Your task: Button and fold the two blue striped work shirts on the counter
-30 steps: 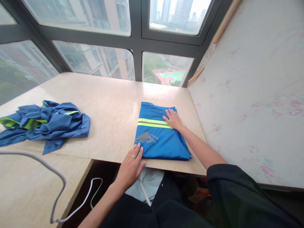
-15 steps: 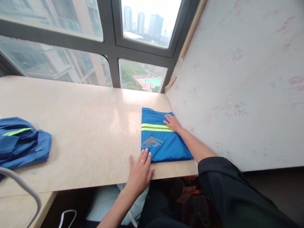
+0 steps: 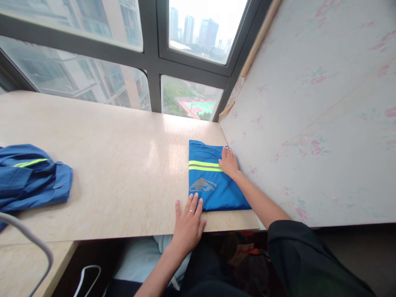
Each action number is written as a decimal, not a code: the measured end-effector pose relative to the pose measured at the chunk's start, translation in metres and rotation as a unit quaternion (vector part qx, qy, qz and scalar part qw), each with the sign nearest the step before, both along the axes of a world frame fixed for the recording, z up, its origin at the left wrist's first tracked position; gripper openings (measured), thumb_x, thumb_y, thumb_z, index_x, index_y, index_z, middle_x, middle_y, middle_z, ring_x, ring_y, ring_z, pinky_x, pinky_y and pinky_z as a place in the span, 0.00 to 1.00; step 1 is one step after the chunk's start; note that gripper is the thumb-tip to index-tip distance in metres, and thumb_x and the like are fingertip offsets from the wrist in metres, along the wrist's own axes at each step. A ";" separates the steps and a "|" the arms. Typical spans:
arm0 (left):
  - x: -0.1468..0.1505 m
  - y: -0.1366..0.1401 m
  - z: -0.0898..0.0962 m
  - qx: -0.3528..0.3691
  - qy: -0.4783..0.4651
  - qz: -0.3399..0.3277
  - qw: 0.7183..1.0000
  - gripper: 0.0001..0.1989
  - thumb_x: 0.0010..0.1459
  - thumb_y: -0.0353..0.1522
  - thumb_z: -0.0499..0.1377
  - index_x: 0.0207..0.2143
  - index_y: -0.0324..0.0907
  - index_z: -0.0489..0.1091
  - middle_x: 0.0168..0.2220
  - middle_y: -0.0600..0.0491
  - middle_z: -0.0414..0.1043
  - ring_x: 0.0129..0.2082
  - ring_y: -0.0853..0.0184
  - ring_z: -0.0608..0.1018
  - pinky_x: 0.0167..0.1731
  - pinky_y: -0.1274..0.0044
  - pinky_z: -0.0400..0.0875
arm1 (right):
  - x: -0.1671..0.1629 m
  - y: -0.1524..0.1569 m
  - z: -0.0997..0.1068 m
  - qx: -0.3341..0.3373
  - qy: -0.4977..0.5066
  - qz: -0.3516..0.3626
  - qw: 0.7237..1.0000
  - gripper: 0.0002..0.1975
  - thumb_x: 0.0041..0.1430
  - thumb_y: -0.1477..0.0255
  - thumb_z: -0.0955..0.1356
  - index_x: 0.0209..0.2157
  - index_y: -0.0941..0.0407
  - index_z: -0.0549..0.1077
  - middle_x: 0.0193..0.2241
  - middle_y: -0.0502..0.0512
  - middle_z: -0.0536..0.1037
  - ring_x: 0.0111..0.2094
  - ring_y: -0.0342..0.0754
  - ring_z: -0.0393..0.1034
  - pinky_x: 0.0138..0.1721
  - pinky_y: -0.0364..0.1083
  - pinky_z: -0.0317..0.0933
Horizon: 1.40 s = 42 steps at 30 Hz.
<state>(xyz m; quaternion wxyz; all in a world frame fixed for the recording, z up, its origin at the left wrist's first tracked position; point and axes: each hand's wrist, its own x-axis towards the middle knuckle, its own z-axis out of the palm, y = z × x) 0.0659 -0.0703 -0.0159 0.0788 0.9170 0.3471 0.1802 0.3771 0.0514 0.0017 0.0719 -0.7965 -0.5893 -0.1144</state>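
A blue garment (image 3: pixel 210 196), folded into a flat rectangle, lies on the tabletop against the wall. Two yellow-green bands with a grey one between cross it, and a grey CEVA logo is printed below them. My left hand (image 3: pixel 189 222) has its fingers stretched out, the tips resting on the garment's near left corner; a ring is on one finger. My right hand (image 3: pixel 229 162) lies on the far right side over the end of the bands, fingers extended and palm down. Neither hand grips the cloth.
Another blue garment (image 3: pixel 34 177) with a yellow-green strip lies crumpled at the left. A grey curved tube (image 3: pixel 34 239) rises at the lower left. Windows (image 3: pixel 192 99) border the tabletop (image 3: pixel 123 165) at the back; a flower-patterned wall (image 3: pixel 309 103) stands close on the right.
My right hand has shifted slightly, its fingers now pointing more straight ahead at the garment's right edge. My left hand stays at the near corner. The whole view has shifted a little.
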 end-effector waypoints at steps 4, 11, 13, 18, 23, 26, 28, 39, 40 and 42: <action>0.001 -0.002 -0.001 -0.005 -0.008 -0.009 1.000 0.30 0.65 0.33 0.49 0.68 0.39 0.51 0.70 0.43 0.45 0.70 0.51 0.48 0.63 0.44 0.36 | -0.074 -0.016 0.007 0.033 0.071 0.091 0.993 0.37 0.60 0.74 0.63 0.67 0.71 0.48 0.67 0.74 0.53 0.68 0.64 0.47 0.66 0.62 0.44; -0.019 0.000 -0.002 -0.093 -0.112 -0.030 0.989 0.39 0.64 0.34 0.52 0.71 0.37 0.35 0.69 0.35 0.48 0.70 0.52 0.51 0.64 0.51 0.51 | -0.179 -0.029 0.014 0.021 0.216 0.273 0.937 0.35 0.59 0.74 0.65 0.66 0.64 0.55 0.64 0.69 0.62 0.65 0.58 0.54 0.65 0.59 0.50; -0.038 0.004 -0.001 -0.133 -0.164 -0.032 0.977 0.36 0.65 0.35 0.52 0.70 0.40 0.40 0.68 0.38 0.53 0.68 0.55 0.56 0.62 0.58 0.60 | -0.189 -0.030 0.017 0.014 0.259 0.292 0.921 0.32 0.59 0.74 0.65 0.65 0.63 0.59 0.62 0.68 0.65 0.64 0.56 0.58 0.64 0.58 0.53; -0.098 0.029 0.002 -0.176 -0.271 0.057 0.945 0.17 0.66 0.32 0.52 0.56 0.44 0.68 0.54 0.46 0.73 0.54 0.62 0.76 0.53 0.68 0.73 | -0.210 -0.038 0.025 -0.008 0.388 0.307 0.869 0.22 0.61 0.70 0.65 0.57 0.58 0.70 0.56 0.63 0.73 0.59 0.54 0.66 0.61 0.56 0.59; -0.139 0.057 0.000 -0.050 -0.334 0.265 0.903 0.10 0.63 0.29 0.53 0.41 0.41 0.75 0.43 0.47 0.77 0.45 0.63 0.79 0.47 0.69 0.76 | -0.252 -0.040 0.013 0.001 0.513 0.272 0.814 0.17 0.60 0.68 0.66 0.49 0.56 0.75 0.47 0.60 0.80 0.46 0.52 0.76 0.51 0.54 0.68; -0.142 0.060 -0.003 0.014 -0.314 0.317 0.895 0.10 0.62 0.27 0.52 0.40 0.40 0.74 0.40 0.48 0.77 0.42 0.63 0.79 0.43 0.70 0.76 | -0.275 -0.035 -0.004 0.023 0.559 0.240 0.793 0.14 0.60 0.66 0.65 0.43 0.57 0.77 0.41 0.60 0.81 0.40 0.53 0.77 0.44 0.52 0.71; -0.138 0.057 -0.006 0.043 -0.275 0.312 0.908 0.10 0.61 0.25 0.53 0.40 0.41 0.74 0.40 0.48 0.78 0.41 0.63 0.78 0.42 0.69 0.76 | -0.284 -0.032 -0.015 0.053 0.551 0.236 0.799 0.13 0.60 0.66 0.64 0.39 0.56 0.78 0.39 0.60 0.82 0.39 0.53 0.77 0.43 0.53 0.71; -0.143 0.059 0.004 -0.077 -0.330 0.309 0.889 0.11 0.59 0.27 0.54 0.38 0.42 0.76 0.38 0.49 0.79 0.40 0.64 0.78 0.40 0.70 0.76 | -0.277 -0.035 -0.031 0.046 0.551 0.276 0.786 0.16 0.61 0.60 0.66 0.41 0.55 0.80 0.41 0.61 0.82 0.42 0.56 0.76 0.46 0.55 0.70; -0.151 0.066 0.006 -0.100 -0.358 0.322 0.870 0.11 0.60 0.28 0.53 0.38 0.42 0.76 0.38 0.49 0.79 0.39 0.65 0.79 0.38 0.72 0.77 | -0.277 -0.035 -0.031 0.046 0.553 0.273 0.786 0.17 0.61 0.59 0.66 0.42 0.55 0.80 0.41 0.62 0.82 0.42 0.56 0.77 0.46 0.55 0.70; -0.171 0.086 0.012 -0.115 -0.398 0.365 0.834 0.12 0.60 0.29 0.52 0.38 0.41 0.76 0.40 0.49 0.79 0.39 0.65 0.79 0.35 0.74 0.77 | -0.278 -0.035 -0.032 0.044 0.553 0.270 0.787 0.19 0.61 0.57 0.66 0.43 0.56 0.80 0.42 0.63 0.82 0.43 0.57 0.77 0.47 0.56 0.70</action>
